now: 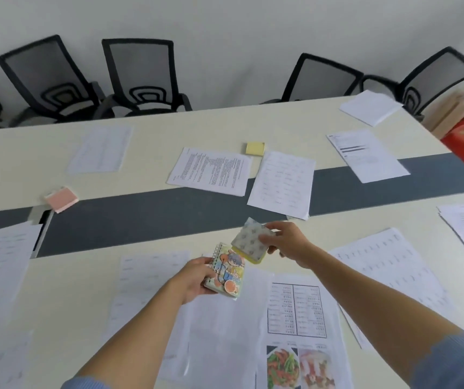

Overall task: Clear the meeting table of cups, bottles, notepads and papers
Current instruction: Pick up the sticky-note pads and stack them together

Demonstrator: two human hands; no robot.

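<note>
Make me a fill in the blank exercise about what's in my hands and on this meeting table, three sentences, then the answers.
1. The left hand holds a ____-bound notebook with a cartoon cover.
2. The right hand grips a patterned pad whose lower edge is ____.
3. The sticky pad lying at the edge of the dark strip is ____.
Missing words: spiral; yellow; pink.
</note>
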